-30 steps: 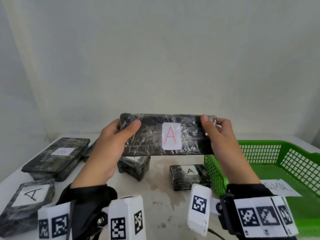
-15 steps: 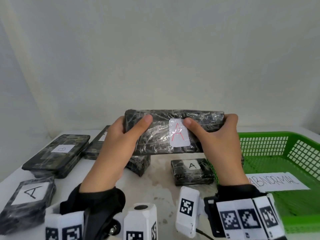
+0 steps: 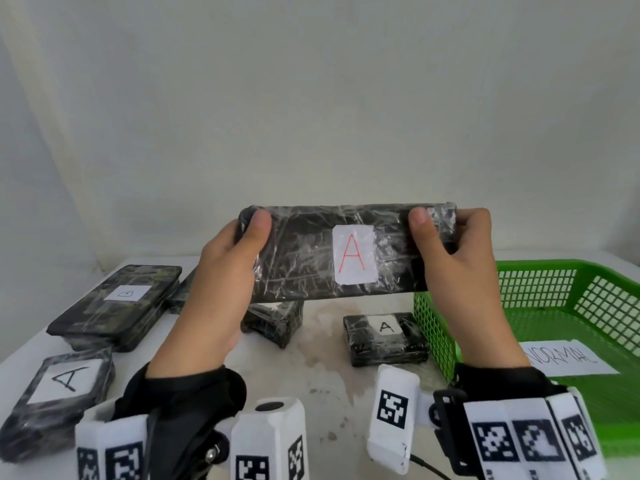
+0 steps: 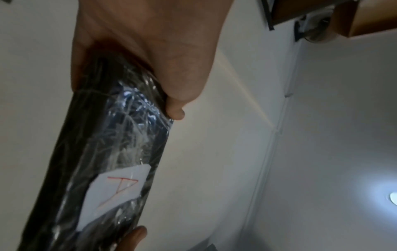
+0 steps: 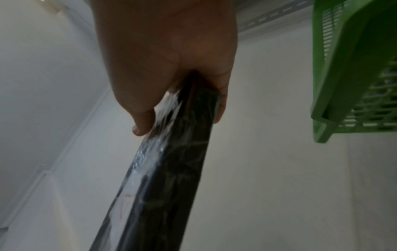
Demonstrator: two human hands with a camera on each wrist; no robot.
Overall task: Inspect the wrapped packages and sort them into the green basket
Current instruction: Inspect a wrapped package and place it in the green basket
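Observation:
A long black package [image 3: 304,258] wrapped in clear film, with a white label bearing a red A, is held up level above the table with its labelled face toward the head camera. My left hand [image 3: 239,244] grips its left end, thumb on the front face. My right hand [image 3: 446,244] grips its right end the same way. The left wrist view shows the package [image 4: 103,152] running away from my left hand [image 4: 137,76]; the right wrist view shows the package [image 5: 171,161] edge-on under my right hand [image 5: 178,95]. The green basket [image 3: 561,299] stands at right with a paper sign inside.
On the white table [image 3: 322,386] lie more wrapped packages: a flat one marked B [image 3: 117,303] at left, one marked A [image 3: 59,393] at front left, a small one marked A [image 3: 384,337] beside the basket, and another [image 3: 273,320] under the held package. The basket [image 5: 352,73] hangs at right in the right wrist view.
My right hand slid from the package's middle back out to its right end, uncovering the label. The package tipped so its labelled face looks at the camera again.

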